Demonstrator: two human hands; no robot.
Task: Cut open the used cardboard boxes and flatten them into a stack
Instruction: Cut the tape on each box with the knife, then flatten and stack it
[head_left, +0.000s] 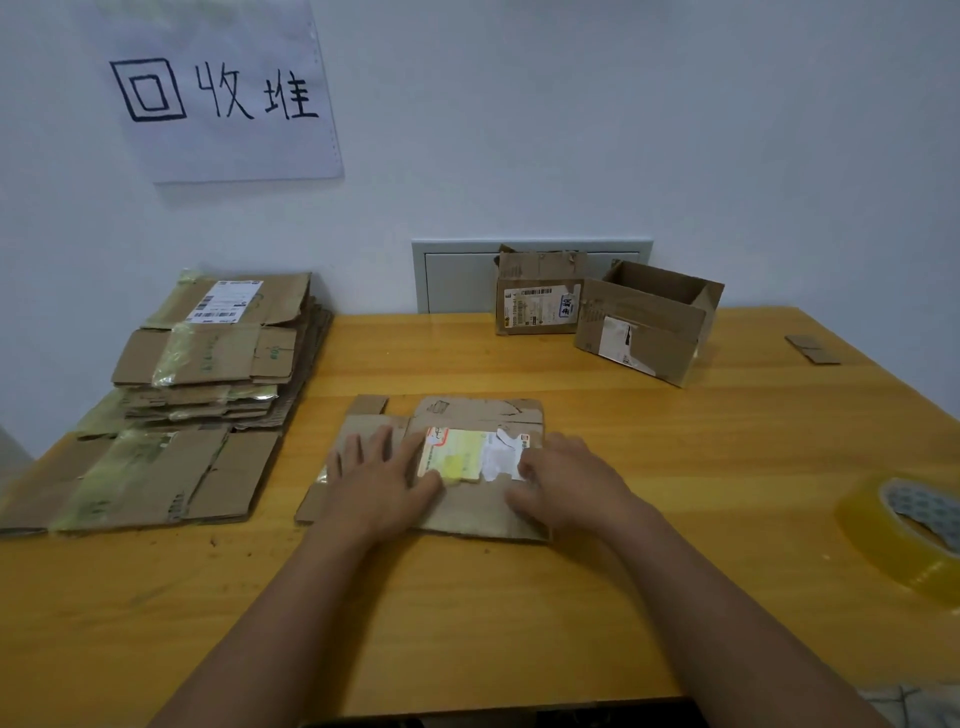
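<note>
A flattened cardboard box (467, 415) with a torn yellow and white label lies on the wooden table (519, 597) in front of me. My left hand (379, 483) presses flat on its left half, fingers spread. My right hand (566, 483) rests on its right half, fingers lying across the cardboard. To the left, a stack of flattened boxes (208, 364) sits against the wall. Two unflattened boxes stand at the back: a small labelled box (537, 301) and a larger open box (644, 332) beside it.
A roll of clear packing tape (904, 530) lies near the table's right edge. A small cardboard scrap (811, 349) sits at the far right. A paper sign (223, 93) with handwritten characters hangs on the wall above the stack. A grey wall panel (457, 275) sits behind the boxes.
</note>
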